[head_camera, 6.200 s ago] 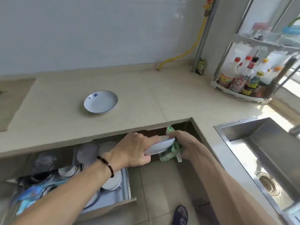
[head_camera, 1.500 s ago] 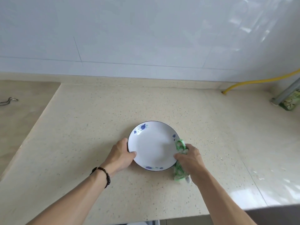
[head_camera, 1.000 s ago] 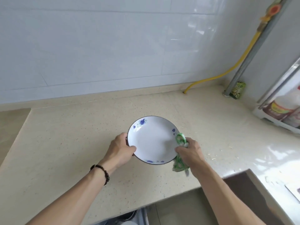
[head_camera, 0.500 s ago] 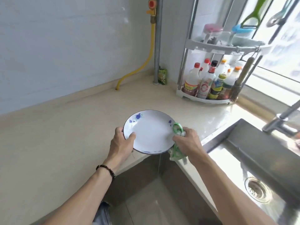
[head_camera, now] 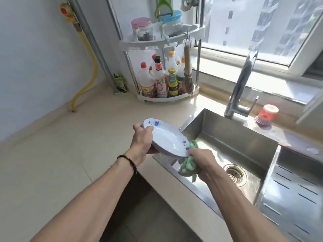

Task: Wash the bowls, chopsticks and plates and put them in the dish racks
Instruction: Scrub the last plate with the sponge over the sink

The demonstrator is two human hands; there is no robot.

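Hands hold a tilted white plate [head_camera: 167, 140] with blue flowers over the sink's [head_camera: 232, 137] near corner: the left hand [head_camera: 142, 138] grips its rim, and the right hand [head_camera: 203, 158] clutches a green cloth [head_camera: 189, 167] against its lower edge. Beyond stand the faucet [head_camera: 240, 88] and a condiment rack [head_camera: 162, 42].

bright daylight pours in from the window [head_camera: 262, 28] at top right, blowing out the sill. glare off the sink [head_camera: 227, 137] floor and the worktop [head_camera: 52, 154] near it. wide-angle bend at the edges, tap [head_camera: 241, 88] slightly smeared, overall soft.
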